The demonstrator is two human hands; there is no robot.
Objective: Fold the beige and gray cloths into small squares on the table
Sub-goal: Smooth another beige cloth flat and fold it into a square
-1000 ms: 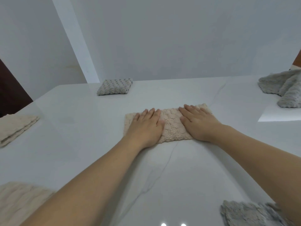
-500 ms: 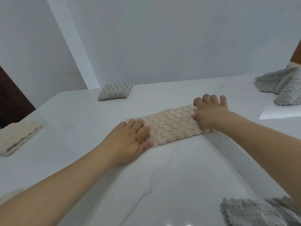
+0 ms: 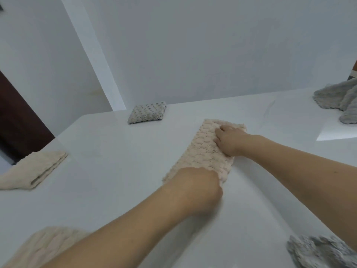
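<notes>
The beige cloth (image 3: 204, 151), folded into a strip, is being gripped at its near end by the left hand (image 3: 195, 188) and pinned by the right hand (image 3: 229, 141), fingers curled on it, probably for halving.

We see a plain white wall (image 3: 212, 45) rising behind the table (image 3: 116, 190). A paler strip (image 3: 92, 55) slants down the wall to the table's far left corner. A dark brown panel (image 3: 17, 120) stands at the left edge. At the far right edge a small brown object (image 3: 355, 67) shows, too cut off to name. A bright reflected patch (image 3: 340, 130) lies on the tabletop at right.
</notes>
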